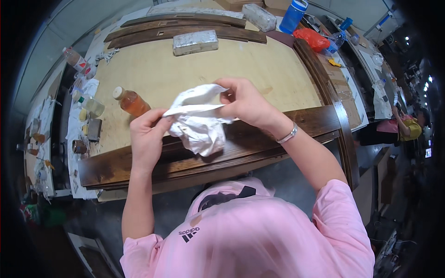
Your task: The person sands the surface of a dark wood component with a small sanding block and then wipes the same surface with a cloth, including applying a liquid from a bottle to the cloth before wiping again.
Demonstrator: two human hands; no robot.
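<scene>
white cloth [201, 134], held above a dark wooden board [109, 165], with left hand [148, 136] and right hand [248, 103] each pinching an edge. nearby, a white-capped bottle [133, 103] contains amber liquid; a green-capped bottle [94, 107] contains pale liquid. the cloth is crumpled, hanging in folds. a pale panel [264, 74] lies behind; another person [408, 127] appears far right.

The cloth [199, 136] is white; the front plank [296, 121] dark brown — streaked darker. The tabletop [259, 74] is pale yellow-tan, the small bottle [134, 104] amber with a cream cap [118, 92], the plastic bag [311, 39] red — the shirt [269, 236] light pink.
</scene>
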